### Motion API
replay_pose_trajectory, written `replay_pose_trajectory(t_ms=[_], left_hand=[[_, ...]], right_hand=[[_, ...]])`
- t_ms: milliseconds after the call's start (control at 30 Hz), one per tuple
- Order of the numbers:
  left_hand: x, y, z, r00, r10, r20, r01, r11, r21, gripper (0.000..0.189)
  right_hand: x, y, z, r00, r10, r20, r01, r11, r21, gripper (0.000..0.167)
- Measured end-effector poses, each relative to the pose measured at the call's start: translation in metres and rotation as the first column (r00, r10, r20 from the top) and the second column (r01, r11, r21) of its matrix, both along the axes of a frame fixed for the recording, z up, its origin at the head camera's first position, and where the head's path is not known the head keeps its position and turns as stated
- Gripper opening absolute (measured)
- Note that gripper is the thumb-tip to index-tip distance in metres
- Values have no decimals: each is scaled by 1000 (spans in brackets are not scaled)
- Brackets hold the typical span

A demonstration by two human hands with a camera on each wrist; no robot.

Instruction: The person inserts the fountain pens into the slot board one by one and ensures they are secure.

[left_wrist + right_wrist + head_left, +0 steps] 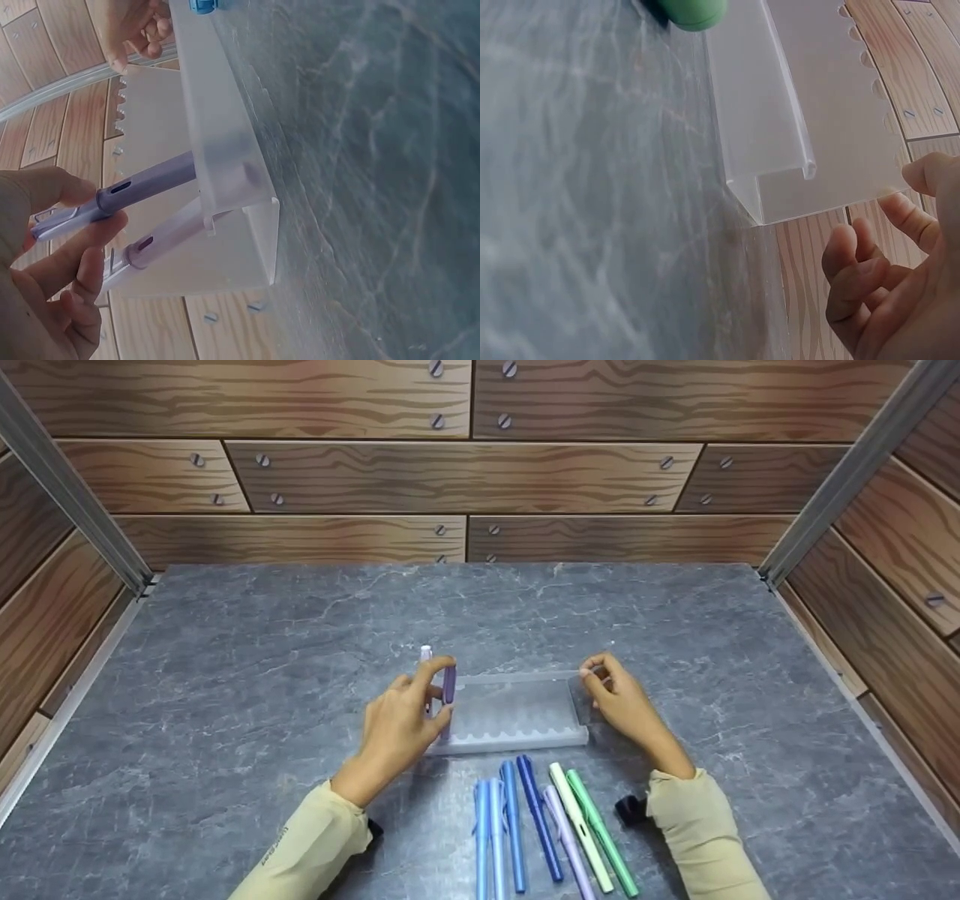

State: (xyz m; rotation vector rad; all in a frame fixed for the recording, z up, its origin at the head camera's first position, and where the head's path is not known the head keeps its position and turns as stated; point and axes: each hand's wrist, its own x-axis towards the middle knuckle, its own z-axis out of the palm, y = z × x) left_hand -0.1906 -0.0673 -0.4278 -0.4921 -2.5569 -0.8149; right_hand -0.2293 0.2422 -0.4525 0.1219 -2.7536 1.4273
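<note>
A frosted clear plastic pen stand [517, 705] with a scalloped edge sits on the grey marbled table. My left hand [401, 716] pinches a purple pen [150, 184] between thumb and fingers at the stand's left end. The lower end of that pen is behind the stand's translucent front wall. Beside it a paler lilac pen [165, 236] leans in the leftmost place, partly hidden by my fingers. At the far right corner my right hand [622, 701] pinches the stand's edge between thumb and index finger, the other fingers curled.
Several loose pens lie in front of the stand: light blue pens [481, 832], a mid-blue pen [513, 825], a dark blue pen [538, 817], a lilac pen [568, 840], a pale green pen [581, 829] and a green pen [602, 832]. Wood-patterned walls [465, 476] enclose the table.
</note>
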Motion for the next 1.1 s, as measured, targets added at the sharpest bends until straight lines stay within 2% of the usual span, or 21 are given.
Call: replay_pose_trajectory(t_ms=[133, 500, 867, 1100], left_hand=[[0, 0, 0, 1000, 1, 1, -1, 1000, 20, 60], [-3, 0, -2, 999, 12, -52, -11, 1000, 19, 61], [-9, -3, 2, 1000, 16, 14, -15, 999, -33, 60], [-8, -3, -1, 1000, 22, -6, -22, 999, -27, 66]], right_hand=[[0, 0, -1, 1000, -8, -9, 8, 1000, 8, 16], [-1, 1, -4, 1000, 3, -16, -3, 1000, 11, 18], [-1, 0, -2, 1000, -8, -22, 7, 1000, -6, 16], [-1, -1, -1, 1000, -7, -25, 6, 1000, -22, 15]])
